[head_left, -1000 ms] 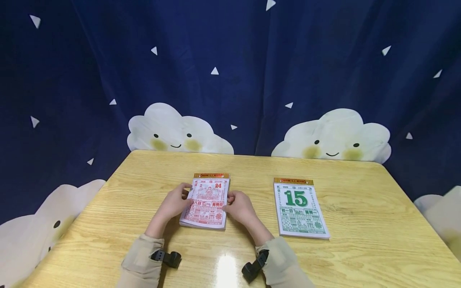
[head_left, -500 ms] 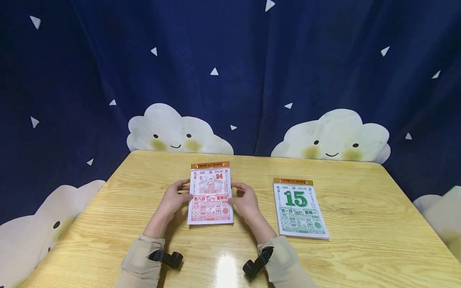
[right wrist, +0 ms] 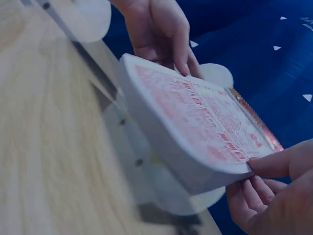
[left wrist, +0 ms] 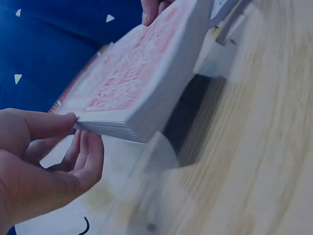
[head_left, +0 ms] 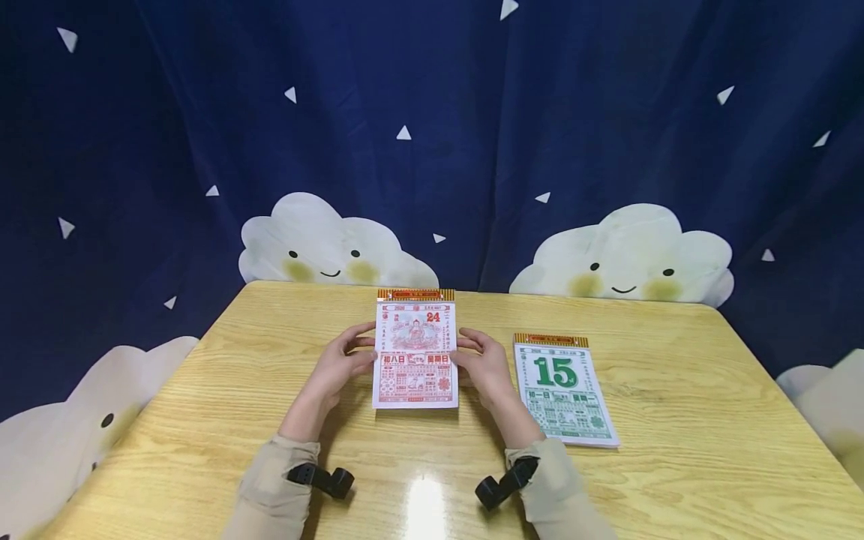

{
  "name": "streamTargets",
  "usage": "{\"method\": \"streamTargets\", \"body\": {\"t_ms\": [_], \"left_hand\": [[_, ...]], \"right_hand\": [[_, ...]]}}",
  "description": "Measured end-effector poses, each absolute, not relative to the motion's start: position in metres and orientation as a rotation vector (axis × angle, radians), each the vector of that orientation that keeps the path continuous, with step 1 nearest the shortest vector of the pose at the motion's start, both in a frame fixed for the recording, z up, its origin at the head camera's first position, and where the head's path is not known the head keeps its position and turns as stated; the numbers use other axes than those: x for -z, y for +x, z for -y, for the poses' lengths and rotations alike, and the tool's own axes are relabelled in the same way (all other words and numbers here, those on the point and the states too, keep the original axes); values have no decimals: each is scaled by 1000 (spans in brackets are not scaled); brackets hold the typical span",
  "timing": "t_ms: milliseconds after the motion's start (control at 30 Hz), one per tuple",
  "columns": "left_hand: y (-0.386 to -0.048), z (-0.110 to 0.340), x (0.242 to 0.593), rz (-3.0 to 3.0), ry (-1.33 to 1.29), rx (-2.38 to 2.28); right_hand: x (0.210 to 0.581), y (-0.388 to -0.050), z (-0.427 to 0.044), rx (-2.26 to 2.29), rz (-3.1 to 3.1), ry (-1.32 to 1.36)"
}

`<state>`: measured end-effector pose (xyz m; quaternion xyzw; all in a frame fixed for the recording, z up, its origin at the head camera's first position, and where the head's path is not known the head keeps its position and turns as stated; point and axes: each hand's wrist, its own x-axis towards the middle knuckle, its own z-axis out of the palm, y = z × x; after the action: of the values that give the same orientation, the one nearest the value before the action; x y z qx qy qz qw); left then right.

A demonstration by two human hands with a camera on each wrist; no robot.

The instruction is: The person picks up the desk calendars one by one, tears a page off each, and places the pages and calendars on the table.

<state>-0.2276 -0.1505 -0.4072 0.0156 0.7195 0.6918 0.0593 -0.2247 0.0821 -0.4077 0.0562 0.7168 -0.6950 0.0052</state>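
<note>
Evidently the red calendar (head_left: 415, 351) is up off the table (head_left: 688, 397), held in the air in front of me, printed face towards me, its shadow on the wood beneath in my left wrist view. My left hand (head_left: 343, 364) pinches its left side about halfway up, thumb at the front edge, fingers behind; my right hand (head_left: 487, 369) pinches the right side the same way, thumb on the face. Handling, my estimate: a thick block of thin leaves, moderate weight, firm as a stack but soft leaf by leaf. The lower end looks slightly bowed in my right wrist view, so I'd expect pages to fan or slide if I squeezed only the top few. Not brittle, though corners could crease and single leaves tear. Best hold: both long sides, full thickness between thumb and fingers; nearer the striped strip (head_left: 415, 295) at the top, where it seems bound, should be firmer. Containers: I note none in view. Further out, the green calendar (head_left: 555, 373) lies flat on the table to my right, showing a large 15, partly behind my right wrist. Beyond the far edge, a dark blue curtain (head_left: 445, 90) with smiling clouds.
</note>
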Motion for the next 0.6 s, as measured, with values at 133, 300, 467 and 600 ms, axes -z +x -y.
{"method": "streamTargets", "body": {"t_ms": [133,300,467,600], "left_hand": [[-229,142,405,-2076,103,-2177],[-231,133,400,-2042,188,-2176],[-235,125,394,-2002,291,-2205],[-238,115,389,-1932,373,-2250]], "right_hand": [[404,-226,-95,2208,-2204,122],[396,-224,-110,2233,-2136,101],[386,-222,-125,2285,-2043,91],[377,-222,-135,2324,-2004,100]]}}
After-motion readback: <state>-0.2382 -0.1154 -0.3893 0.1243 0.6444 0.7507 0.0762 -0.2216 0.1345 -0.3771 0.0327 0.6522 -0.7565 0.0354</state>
